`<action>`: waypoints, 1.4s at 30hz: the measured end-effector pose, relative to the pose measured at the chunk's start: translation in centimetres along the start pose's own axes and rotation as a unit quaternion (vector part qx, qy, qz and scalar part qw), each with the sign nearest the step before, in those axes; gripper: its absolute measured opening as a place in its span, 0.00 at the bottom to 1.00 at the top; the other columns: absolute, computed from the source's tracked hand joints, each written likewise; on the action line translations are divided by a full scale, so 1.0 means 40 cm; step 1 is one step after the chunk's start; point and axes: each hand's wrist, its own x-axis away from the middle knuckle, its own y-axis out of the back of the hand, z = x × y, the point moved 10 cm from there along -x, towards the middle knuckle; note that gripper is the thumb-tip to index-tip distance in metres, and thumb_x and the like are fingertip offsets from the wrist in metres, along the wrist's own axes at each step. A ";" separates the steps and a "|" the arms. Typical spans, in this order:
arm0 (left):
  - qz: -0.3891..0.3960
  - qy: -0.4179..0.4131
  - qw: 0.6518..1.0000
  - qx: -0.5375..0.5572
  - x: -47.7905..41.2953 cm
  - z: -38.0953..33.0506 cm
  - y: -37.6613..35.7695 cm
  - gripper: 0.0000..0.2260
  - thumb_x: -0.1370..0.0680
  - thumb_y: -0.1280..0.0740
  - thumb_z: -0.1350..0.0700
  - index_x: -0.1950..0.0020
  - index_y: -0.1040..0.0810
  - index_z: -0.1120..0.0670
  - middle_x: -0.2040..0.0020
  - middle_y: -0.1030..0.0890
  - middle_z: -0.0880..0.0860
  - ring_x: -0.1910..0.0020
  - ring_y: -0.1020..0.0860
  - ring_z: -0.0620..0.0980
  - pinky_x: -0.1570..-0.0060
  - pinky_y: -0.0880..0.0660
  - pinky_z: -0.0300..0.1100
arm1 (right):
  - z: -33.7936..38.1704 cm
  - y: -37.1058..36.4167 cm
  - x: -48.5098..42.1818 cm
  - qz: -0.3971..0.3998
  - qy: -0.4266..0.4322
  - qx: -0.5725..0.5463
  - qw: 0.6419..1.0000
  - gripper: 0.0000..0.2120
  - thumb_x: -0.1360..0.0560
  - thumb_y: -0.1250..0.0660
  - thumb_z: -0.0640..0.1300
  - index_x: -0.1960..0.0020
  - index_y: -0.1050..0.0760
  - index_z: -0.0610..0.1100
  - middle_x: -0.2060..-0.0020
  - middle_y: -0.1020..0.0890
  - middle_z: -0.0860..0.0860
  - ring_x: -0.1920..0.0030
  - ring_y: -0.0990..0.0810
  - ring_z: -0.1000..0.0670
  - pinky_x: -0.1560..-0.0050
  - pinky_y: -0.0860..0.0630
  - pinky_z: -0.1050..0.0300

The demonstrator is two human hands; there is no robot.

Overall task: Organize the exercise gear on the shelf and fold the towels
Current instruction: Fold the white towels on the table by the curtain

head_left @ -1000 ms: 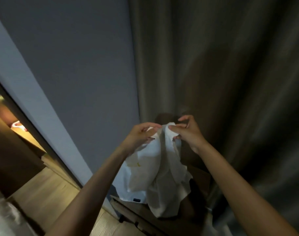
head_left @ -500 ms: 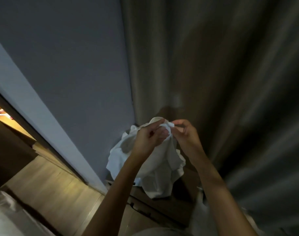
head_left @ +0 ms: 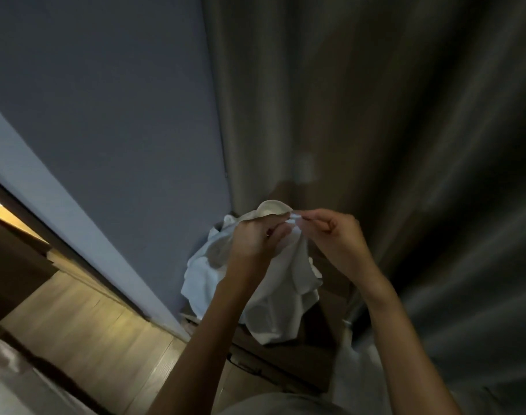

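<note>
A crumpled white towel hangs in the air in front of me, bunched and drooping below both hands. My left hand grips a gathered part of its top edge, fingers curled round the cloth. My right hand pinches a corner of the same edge between thumb and fingertips, close beside the left hand. The towel's lower folds dangle over a dark low shelf or box, most of which is hidden by my arms and the cloth.
A grey-blue wall rises at left. A dark pleated curtain fills the right side. Wooden floor runs along the lower left, with a lit doorway gap at the far left edge.
My hands have come closer together at the towel's top edge, and the cloth has bunched up more. The view has tilted slightly, with the wall and curtain shifting.
</note>
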 end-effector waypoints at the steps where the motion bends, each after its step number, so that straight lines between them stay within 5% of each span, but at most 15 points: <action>1: -0.005 -0.014 1.000 -0.015 -0.003 -0.009 0.001 0.05 0.25 0.29 0.56 0.55 0.15 0.56 0.63 0.16 0.53 0.64 0.23 0.41 0.60 0.35 0.26 | -0.003 0.006 -0.001 -0.001 0.001 0.007 1.000 0.07 0.26 0.30 0.39 0.50 0.18 0.47 0.54 0.14 0.52 0.51 0.16 0.54 0.47 0.22 0.56; 5: -0.025 -0.058 0.998 -0.025 -0.004 -0.049 -0.006 0.03 0.30 0.25 0.54 0.62 0.15 0.53 0.68 0.17 0.49 0.60 0.24 0.41 0.62 0.34 0.21 | -0.018 0.020 0.003 0.014 0.007 0.035 0.999 0.06 0.25 0.32 0.44 0.50 0.18 0.51 0.56 0.15 0.55 0.52 0.17 0.56 0.49 0.22 0.58; 8: 0.017 0.021 0.999 0.046 -0.010 0.002 -0.041 0.04 0.27 0.27 0.51 0.59 0.16 0.50 0.64 0.17 0.43 0.61 0.22 0.35 0.60 0.32 0.22 | -0.041 0.028 0.007 0.007 0.009 0.103 0.995 0.07 0.21 0.38 0.46 0.49 0.21 0.53 0.55 0.17 0.56 0.50 0.19 0.55 0.48 0.23 0.55; 10: 0.087 0.049 0.995 0.006 -0.013 0.046 -0.092 0.07 0.24 0.31 0.49 0.49 0.18 0.49 0.54 0.20 0.43 0.54 0.25 0.37 0.54 0.35 0.21 | -0.057 0.058 0.011 -0.023 0.004 0.170 0.985 0.08 0.19 0.41 0.48 0.48 0.25 0.58 0.52 0.19 0.54 0.48 0.22 0.53 0.47 0.24 0.53; 12: 0.177 0.009 0.979 -0.098 -0.015 0.068 -0.150 0.14 0.21 0.38 0.48 0.37 0.24 0.49 0.38 0.25 0.50 0.38 0.30 0.47 0.39 0.38 0.33 | -0.056 0.099 0.018 -0.057 0.011 0.206 0.977 0.08 0.19 0.43 0.50 0.48 0.28 0.61 0.50 0.21 0.53 0.48 0.23 0.55 0.49 0.25 0.57; 14: 0.249 -0.042 0.952 -0.175 -0.016 0.075 -0.197 0.17 0.19 0.41 0.48 0.31 0.31 0.47 0.30 0.31 0.49 0.30 0.37 0.49 0.34 0.48 0.38 | -0.050 0.142 0.025 -0.083 0.022 0.233 0.969 0.07 0.18 0.44 0.50 0.49 0.30 0.61 0.53 0.21 0.56 0.53 0.23 0.60 0.55 0.28 0.65; 18: 0.300 -0.007 0.944 -0.139 0.004 0.124 -0.242 0.11 0.23 0.38 0.39 0.44 0.27 0.42 0.51 0.23 0.43 0.53 0.28 0.28 0.52 0.45 0.17 | -0.058 0.270 0.031 -0.213 0.010 0.244 0.946 0.06 0.18 0.44 0.45 0.47 0.28 0.50 0.60 0.21 0.53 0.64 0.24 0.60 0.65 0.33 0.73; 23: 0.462 -0.019 0.877 -0.128 0.114 0.164 -0.363 0.26 0.21 0.39 0.44 0.25 0.39 0.51 0.27 0.34 0.53 0.30 0.35 0.52 0.38 0.43 0.35 | -0.072 0.316 -0.017 -0.215 -0.016 0.180 0.960 0.09 0.18 0.45 0.48 0.44 0.28 0.45 0.52 0.20 0.48 0.52 0.18 0.48 0.52 0.21 0.55; 26: 0.451 -0.039 0.879 -0.149 0.118 0.168 -0.381 0.28 0.21 0.40 0.42 0.23 0.44 0.47 0.25 0.37 0.52 0.29 0.36 0.51 0.33 0.40 0.41 | -0.011 0.320 -0.046 -0.190 0.033 0.149 0.970 0.07 0.17 0.46 0.48 0.46 0.29 0.52 0.49 0.20 0.46 0.49 0.19 0.45 0.45 0.22 0.42; 29: 0.385 -0.084 0.910 -0.129 0.058 0.109 -0.358 0.26 0.21 0.40 0.43 0.25 0.41 0.50 0.32 0.29 0.54 0.36 0.29 0.52 0.37 0.34 0.43 | 0.113 0.341 -0.066 -0.204 0.114 0.107 0.966 0.08 0.18 0.44 0.46 0.47 0.29 0.56 0.49 0.22 0.44 0.47 0.20 0.41 0.44 0.25 0.35; 32: 0.282 -0.205 0.930 -0.114 -0.012 -0.006 -0.299 0.21 0.22 0.34 0.50 0.33 0.27 0.60 0.44 0.19 0.60 0.47 0.20 0.57 0.45 0.28 0.46 | 0.234 0.349 -0.091 -0.218 0.163 0.075 0.959 0.06 0.19 0.43 0.48 0.46 0.29 0.54 0.48 0.22 0.44 0.47 0.20 0.42 0.44 0.23 0.37; 35: 0.214 -0.292 0.925 -0.116 -0.040 -0.082 -0.269 0.17 0.22 0.38 0.52 0.45 0.18 0.64 0.50 0.16 0.60 0.55 0.16 0.55 0.55 0.19 0.47 | 0.322 0.343 -0.116 -0.201 0.202 0.022 0.958 0.06 0.18 0.43 0.44 0.45 0.28 0.49 0.49 0.22 0.44 0.49 0.19 0.45 0.45 0.21 0.46; 37: 0.254 -0.260 0.923 -0.124 -0.058 -0.082 -0.283 0.19 0.18 0.44 0.51 0.42 0.19 0.60 0.49 0.16 0.59 0.56 0.16 0.54 0.58 0.19 0.44 | 0.358 0.343 -0.120 -0.187 0.217 0.004 0.958 0.06 0.18 0.44 0.41 0.45 0.28 0.46 0.51 0.22 0.44 0.52 0.19 0.49 0.49 0.20 0.54; 40: 0.324 -0.081 0.936 -0.115 -0.112 0.034 -0.296 0.25 0.20 0.44 0.41 0.27 0.35 0.50 0.35 0.23 0.56 0.40 0.23 0.55 0.41 0.27 0.46 | 0.382 0.373 -0.101 -0.199 0.230 0.006 0.953 0.07 0.18 0.44 0.40 0.46 0.28 0.47 0.54 0.22 0.48 0.56 0.20 0.53 0.53 0.22 0.59; 42: 0.344 0.004 0.928 -0.146 -0.131 0.131 -0.284 0.30 0.23 0.45 0.36 0.25 0.39 0.49 0.32 0.27 0.54 0.36 0.26 0.55 0.36 0.32 0.46 | 0.375 0.407 -0.081 -0.219 0.227 0.014 0.949 0.07 0.18 0.44 0.39 0.47 0.28 0.48 0.55 0.22 0.48 0.58 0.21 0.52 0.54 0.22 0.57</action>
